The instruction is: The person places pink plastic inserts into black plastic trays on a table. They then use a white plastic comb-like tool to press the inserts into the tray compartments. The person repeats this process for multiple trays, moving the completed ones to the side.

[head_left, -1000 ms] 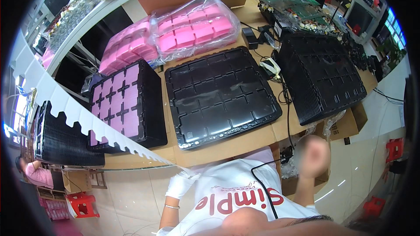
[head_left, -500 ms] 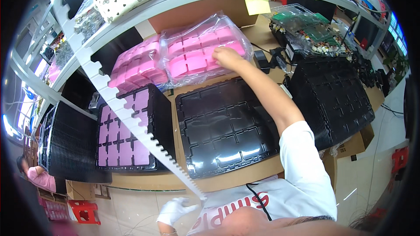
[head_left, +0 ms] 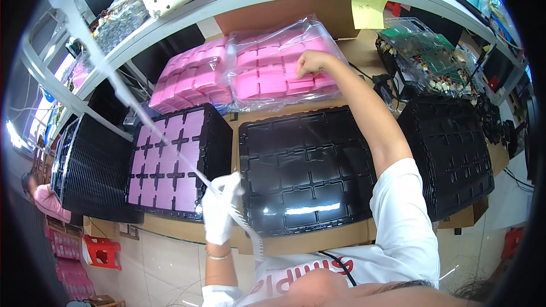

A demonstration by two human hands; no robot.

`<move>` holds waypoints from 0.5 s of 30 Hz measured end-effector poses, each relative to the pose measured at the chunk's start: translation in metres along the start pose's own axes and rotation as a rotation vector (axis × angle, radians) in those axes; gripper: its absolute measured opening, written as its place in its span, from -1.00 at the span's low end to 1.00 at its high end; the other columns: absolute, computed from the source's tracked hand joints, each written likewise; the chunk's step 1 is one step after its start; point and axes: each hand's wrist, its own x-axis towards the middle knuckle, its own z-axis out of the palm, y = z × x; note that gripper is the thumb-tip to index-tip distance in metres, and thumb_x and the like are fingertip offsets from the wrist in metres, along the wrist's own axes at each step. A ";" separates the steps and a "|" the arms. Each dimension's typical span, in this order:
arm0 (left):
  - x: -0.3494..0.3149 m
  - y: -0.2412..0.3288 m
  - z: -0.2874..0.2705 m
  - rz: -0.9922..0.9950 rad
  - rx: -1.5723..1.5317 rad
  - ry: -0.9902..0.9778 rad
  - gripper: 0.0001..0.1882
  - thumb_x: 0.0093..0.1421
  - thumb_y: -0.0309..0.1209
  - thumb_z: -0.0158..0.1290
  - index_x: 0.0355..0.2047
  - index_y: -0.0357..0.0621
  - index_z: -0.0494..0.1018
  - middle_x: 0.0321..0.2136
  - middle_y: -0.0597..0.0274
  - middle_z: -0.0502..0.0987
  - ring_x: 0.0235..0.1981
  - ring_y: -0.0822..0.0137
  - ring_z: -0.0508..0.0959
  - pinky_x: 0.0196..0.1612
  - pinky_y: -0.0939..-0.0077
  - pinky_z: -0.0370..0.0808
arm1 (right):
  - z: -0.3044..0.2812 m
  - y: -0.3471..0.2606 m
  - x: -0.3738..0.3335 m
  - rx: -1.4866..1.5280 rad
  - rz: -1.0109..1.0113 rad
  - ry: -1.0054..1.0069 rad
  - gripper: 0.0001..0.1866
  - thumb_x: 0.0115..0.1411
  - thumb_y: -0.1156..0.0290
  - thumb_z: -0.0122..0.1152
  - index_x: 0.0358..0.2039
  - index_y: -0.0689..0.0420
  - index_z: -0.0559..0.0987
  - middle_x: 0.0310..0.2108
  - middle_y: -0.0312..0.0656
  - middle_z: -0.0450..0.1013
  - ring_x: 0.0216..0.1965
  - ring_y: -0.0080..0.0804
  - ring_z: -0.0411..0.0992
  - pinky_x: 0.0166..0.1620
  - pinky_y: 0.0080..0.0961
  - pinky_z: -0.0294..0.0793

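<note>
The pink foam pads with rectangular cells [head_left: 270, 84] sit at the back of your table, inside an open clear plastic bag [head_left: 336, 101]. Your bare right hand [head_left: 313, 63] is at them, thumb and fingertips drawn together on the edge of a pink piece; it looks pinched, though how firmly you cannot be told from here. Half a second ago this hand was already there. The change is your left hand in its white glove [head_left: 220, 210]: it has come up from below the table edge to the near corner of the black moulded plastic tray [head_left: 278, 156], fingers bent. Whether it grasps the white toothed strip [head_left: 133, 99] crossing there, I cannot tell. Both hands are now at the work, so the left seems freer to help with the foam. Left of the tray stands a black tray stack filled with lilac pads [head_left: 162, 189]; right, another black tray stack [head_left: 449, 156].
</note>
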 end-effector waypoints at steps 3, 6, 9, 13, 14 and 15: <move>0.054 -0.025 0.060 0.464 0.245 -0.130 -0.76 0.25 -0.29 0.18 -0.19 -0.20 0.56 -0.35 0.28 0.58 -0.42 0.49 0.52 -0.32 0.60 0.47 | 0.002 0.014 0.016 0.125 -0.174 0.347 -0.86 -0.01 0.41 0.47 -0.45 0.16 0.68 -0.49 -0.29 0.56 -0.42 -0.57 0.44 -0.29 -0.53 0.47; 0.125 -0.024 0.127 1.044 0.597 0.022 -0.71 0.20 -0.38 0.18 -0.08 -0.18 0.51 -0.15 0.02 0.56 -0.14 0.10 0.57 -0.04 0.28 0.50 | 0.010 0.008 0.015 0.252 -0.350 0.424 -0.85 -0.01 0.39 0.46 -0.45 0.17 0.68 -0.46 -0.25 0.59 -0.37 -0.55 0.49 -0.22 -0.52 0.47; 0.169 -0.029 0.154 1.275 0.668 0.030 -0.65 0.16 -0.41 0.16 -0.03 -0.18 0.48 -0.07 -0.04 0.54 -0.06 -0.01 0.54 0.05 0.18 0.45 | 0.020 -0.012 0.005 0.166 -0.292 0.402 -0.86 0.00 0.36 0.41 -0.45 0.14 0.68 -0.45 -0.18 0.60 -0.37 -0.42 0.54 -0.20 -0.44 0.51; 0.179 -0.017 0.193 1.371 0.840 -0.120 -0.58 0.16 -0.40 0.13 0.04 -0.19 0.42 0.05 -0.06 0.47 0.06 -0.02 0.47 0.15 0.13 0.36 | 0.011 -0.004 -0.015 0.074 -0.233 0.591 -0.87 -0.01 0.36 0.34 -0.46 0.13 0.65 -0.43 -0.10 0.59 -0.34 -0.19 0.56 -0.21 -0.32 0.52; 0.188 -0.018 0.201 1.388 0.874 -0.114 -0.52 0.11 -0.44 0.11 0.07 -0.21 0.37 0.06 -0.10 0.45 0.07 -0.02 0.45 0.17 0.11 0.31 | 0.012 -0.003 -0.016 0.111 -0.344 0.666 -0.86 -0.01 0.35 0.34 -0.45 0.12 0.65 -0.41 -0.12 0.59 -0.32 -0.19 0.55 -0.18 -0.32 0.51; 0.199 -0.022 0.207 1.388 0.978 -0.088 -0.53 0.11 -0.44 0.09 0.07 -0.20 0.37 0.07 -0.09 0.45 0.08 -0.02 0.45 0.18 0.08 0.30 | 0.012 -0.003 -0.017 0.147 -0.459 0.739 -0.86 -0.01 0.35 0.35 -0.43 0.12 0.65 -0.39 -0.13 0.59 -0.29 -0.19 0.54 -0.15 -0.32 0.49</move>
